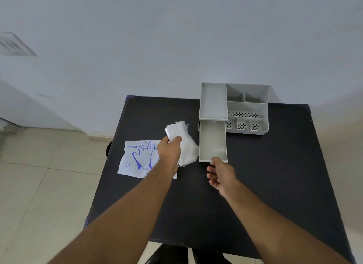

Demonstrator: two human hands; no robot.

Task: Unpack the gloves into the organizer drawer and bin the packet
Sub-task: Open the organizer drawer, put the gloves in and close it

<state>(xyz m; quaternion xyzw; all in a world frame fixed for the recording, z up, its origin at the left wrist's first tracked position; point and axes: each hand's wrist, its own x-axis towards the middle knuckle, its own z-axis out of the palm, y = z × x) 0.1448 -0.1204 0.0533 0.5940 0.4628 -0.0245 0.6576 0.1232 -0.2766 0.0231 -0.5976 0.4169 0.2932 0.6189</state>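
Left hand (170, 148) is gripping the gloves (181, 143) just beside the pulled-out drawer (213, 140); right hand (221, 172), fingers loosely curled, is touching its front edge. Emptied packet (137, 157) is lying flat on the table (265, 175). Next move, likely: carrying the wad over the drawer wall and tucking it in.

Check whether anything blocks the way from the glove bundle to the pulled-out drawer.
Nothing visible does. The left hand holds the clear plastic glove bundle just left of the open, empty grey organizer drawer; the right hand touches only the drawer's front edge.
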